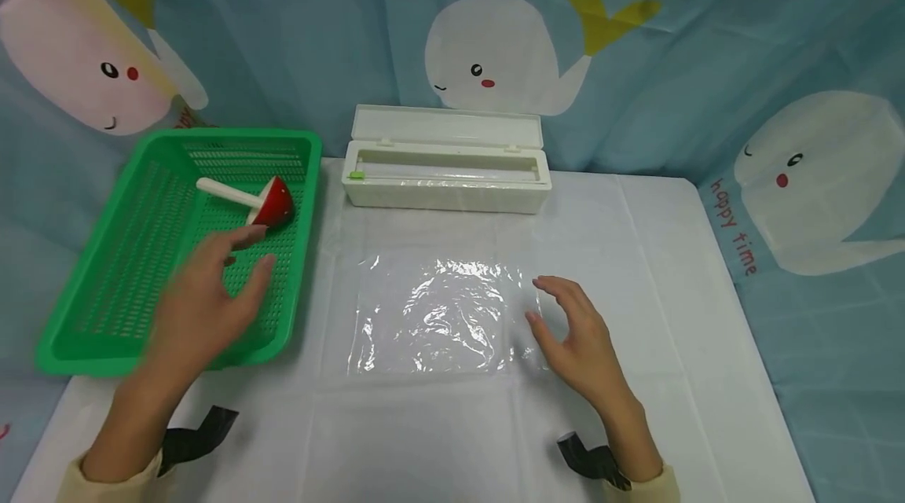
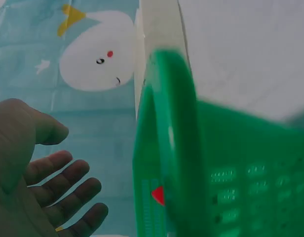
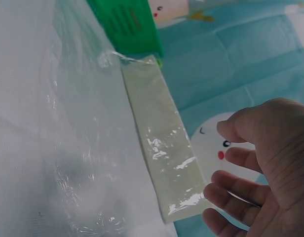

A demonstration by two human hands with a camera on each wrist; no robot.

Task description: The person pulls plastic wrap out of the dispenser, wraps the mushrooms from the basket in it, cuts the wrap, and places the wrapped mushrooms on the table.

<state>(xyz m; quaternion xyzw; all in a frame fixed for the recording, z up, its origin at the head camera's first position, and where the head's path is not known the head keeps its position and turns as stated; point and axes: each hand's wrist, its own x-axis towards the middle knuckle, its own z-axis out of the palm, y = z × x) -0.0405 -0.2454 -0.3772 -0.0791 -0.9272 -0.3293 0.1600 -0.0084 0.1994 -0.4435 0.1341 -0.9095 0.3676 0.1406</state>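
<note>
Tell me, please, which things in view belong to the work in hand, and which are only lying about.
Probably in the work:
red-and-white mushroom-shaped item, near the left hand
green basket holding it
clear film, near the right hand
long white box, lid open

Probably just surroundings:
white table covering
whale-print cloth

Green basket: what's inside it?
One mushroom-shaped object, red cap and white stem, is visible in the basket, toward its far right. The left hand blocks part of the basket floor in the head view; anything hidden there can't be told.
</note>
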